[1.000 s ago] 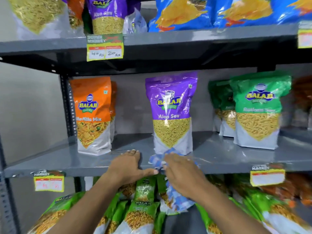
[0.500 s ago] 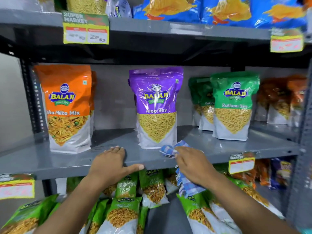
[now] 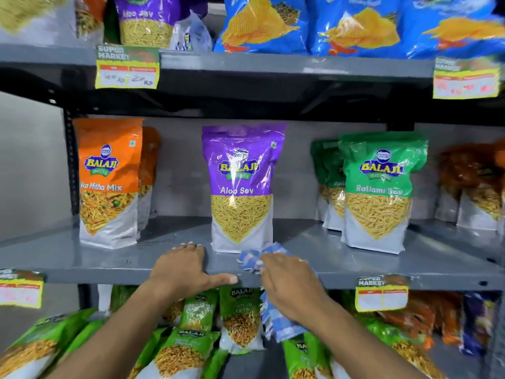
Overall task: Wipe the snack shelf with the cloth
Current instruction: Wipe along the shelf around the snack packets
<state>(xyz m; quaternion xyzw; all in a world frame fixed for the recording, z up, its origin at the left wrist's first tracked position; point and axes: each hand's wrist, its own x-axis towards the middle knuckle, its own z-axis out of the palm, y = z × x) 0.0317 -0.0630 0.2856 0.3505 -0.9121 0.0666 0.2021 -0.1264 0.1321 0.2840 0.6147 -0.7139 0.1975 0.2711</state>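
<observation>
The grey metal snack shelf (image 3: 82, 258) runs across the middle of the view. My right hand (image 3: 289, 283) grips a blue-and-white checked cloth (image 3: 252, 259) at the shelf's front edge, just in front of the purple Aloo Sev bag (image 3: 241, 187). Part of the cloth hangs down below the shelf under my wrist. My left hand (image 3: 183, 269) rests flat on the shelf's front edge, fingers on top and thumb stretched toward the cloth.
An orange Mitha Mix bag (image 3: 109, 181) stands at the left, green Ratlami Sev bags (image 3: 377, 192) at the right. Yellow price tags (image 3: 381, 294) hang on the shelf edges. Green bags (image 3: 191, 348) fill the lower shelf; blue chip bags (image 3: 262, 23) sit above.
The view has shifted, so the shelf sits differently in frame. My right hand with the cloth stays near the purple bag's base; my left hand keeps its place on the edge.
</observation>
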